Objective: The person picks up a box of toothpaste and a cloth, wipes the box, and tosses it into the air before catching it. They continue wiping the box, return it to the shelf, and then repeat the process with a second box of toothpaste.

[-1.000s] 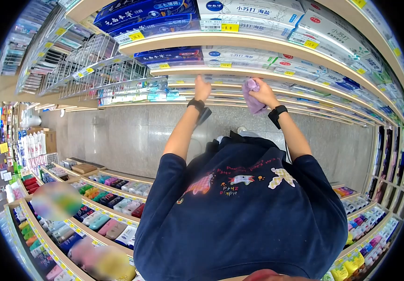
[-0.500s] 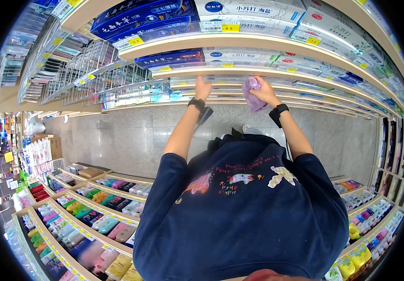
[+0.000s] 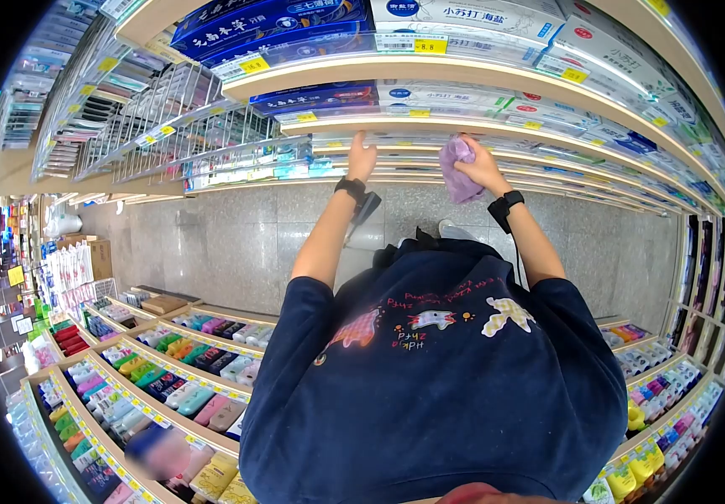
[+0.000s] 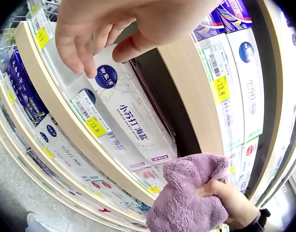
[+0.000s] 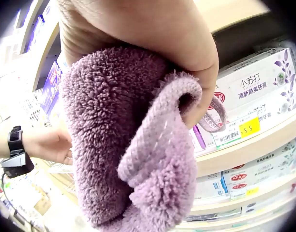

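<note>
A purple cloth [image 3: 458,170] is bunched up and gripped in the right hand [image 3: 482,168], whose fingers and thumb are curled tightly round it; a loop of its hem is seen hanging free in the right wrist view. The cloth is held up against the front of a wooden shelf [image 4: 196,96], just right of the left hand [image 3: 362,157]. The left hand is raised to the same shelf with its fingers loosely bent and apart, nothing being held in them; its fingertips are poised just over a white toothpaste box [image 4: 133,121], and contact cannot be told. A yellow price tag [image 4: 96,126] marked 13.8 is fixed to the rail just below that box. Blue boxes [image 3: 312,97] are stacked further left on the shelf above. A black wrist strap [image 3: 351,186] is worn on the left arm. Near the bottom left, lower shelves of coloured packs [image 3: 169,386] are seen across a grey tiled floor [image 3: 236,244].
</note>
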`<state>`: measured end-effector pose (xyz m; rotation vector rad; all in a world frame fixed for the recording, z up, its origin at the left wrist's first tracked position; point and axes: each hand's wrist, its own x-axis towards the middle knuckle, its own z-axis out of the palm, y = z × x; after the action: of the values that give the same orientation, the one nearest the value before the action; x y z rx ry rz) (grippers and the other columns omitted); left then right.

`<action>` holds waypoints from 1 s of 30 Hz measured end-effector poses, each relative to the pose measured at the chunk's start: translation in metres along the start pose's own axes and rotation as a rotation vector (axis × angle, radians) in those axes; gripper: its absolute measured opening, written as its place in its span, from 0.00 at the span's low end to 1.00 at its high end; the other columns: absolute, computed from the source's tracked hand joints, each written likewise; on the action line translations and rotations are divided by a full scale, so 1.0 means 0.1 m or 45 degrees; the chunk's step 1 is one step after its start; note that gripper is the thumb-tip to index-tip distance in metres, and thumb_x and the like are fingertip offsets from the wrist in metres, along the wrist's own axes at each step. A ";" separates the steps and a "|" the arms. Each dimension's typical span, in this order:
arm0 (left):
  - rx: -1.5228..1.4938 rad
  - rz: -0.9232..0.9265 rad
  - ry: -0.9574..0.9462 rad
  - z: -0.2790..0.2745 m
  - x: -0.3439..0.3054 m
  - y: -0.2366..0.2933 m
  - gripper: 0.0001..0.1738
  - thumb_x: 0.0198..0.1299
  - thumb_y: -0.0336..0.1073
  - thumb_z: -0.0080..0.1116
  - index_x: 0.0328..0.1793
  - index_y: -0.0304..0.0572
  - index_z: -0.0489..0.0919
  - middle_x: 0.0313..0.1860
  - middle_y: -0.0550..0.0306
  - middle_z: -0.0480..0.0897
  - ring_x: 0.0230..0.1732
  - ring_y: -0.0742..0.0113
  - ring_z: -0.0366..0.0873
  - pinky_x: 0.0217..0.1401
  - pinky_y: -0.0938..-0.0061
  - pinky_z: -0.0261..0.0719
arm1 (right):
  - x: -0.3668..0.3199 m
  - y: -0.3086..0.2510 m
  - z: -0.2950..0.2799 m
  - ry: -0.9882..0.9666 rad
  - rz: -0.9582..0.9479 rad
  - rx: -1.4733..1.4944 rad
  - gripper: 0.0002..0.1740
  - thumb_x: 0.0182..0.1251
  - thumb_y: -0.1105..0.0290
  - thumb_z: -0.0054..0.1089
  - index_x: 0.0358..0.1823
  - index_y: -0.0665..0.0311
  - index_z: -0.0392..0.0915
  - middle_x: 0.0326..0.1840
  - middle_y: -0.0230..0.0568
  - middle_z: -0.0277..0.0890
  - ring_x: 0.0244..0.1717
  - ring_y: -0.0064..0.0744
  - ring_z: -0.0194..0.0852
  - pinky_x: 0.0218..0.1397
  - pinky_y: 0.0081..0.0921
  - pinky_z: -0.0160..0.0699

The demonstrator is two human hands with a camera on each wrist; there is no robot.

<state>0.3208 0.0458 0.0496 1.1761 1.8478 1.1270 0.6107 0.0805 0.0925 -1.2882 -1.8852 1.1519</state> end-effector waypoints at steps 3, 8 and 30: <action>-0.047 -0.038 0.003 -0.03 0.05 -0.18 0.28 0.52 0.30 0.49 0.62 0.33 0.65 0.58 0.39 0.71 0.57 0.52 0.69 0.56 0.69 0.67 | 0.00 0.16 0.10 0.025 -0.026 0.012 0.33 0.43 0.69 0.64 0.56 0.64 0.69 0.50 0.48 0.75 0.52 0.40 0.73 0.55 0.30 0.70; -0.141 -0.104 -0.022 -0.14 0.09 -0.44 0.30 0.51 0.29 0.51 0.64 0.33 0.62 0.58 0.44 0.70 0.53 0.59 0.71 0.49 0.73 0.71 | -0.06 0.02 0.20 -0.034 0.039 0.007 0.33 0.43 0.69 0.64 0.56 0.66 0.69 0.52 0.50 0.73 0.54 0.38 0.71 0.56 0.29 0.69; -0.097 -0.337 0.181 -0.82 -0.31 -0.90 0.18 0.51 0.42 0.54 0.43 0.36 0.78 0.39 0.44 0.81 0.45 0.53 0.78 0.50 0.68 0.71 | -0.26 -0.51 0.78 -0.158 0.727 0.952 0.18 0.53 0.72 0.59 0.46 0.67 0.74 0.41 0.37 0.75 0.42 0.26 0.73 0.44 0.21 0.72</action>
<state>0.2307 -0.0284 0.0034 0.7982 1.9801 1.1414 0.5337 0.0219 0.1022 -1.3315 -0.9634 2.0109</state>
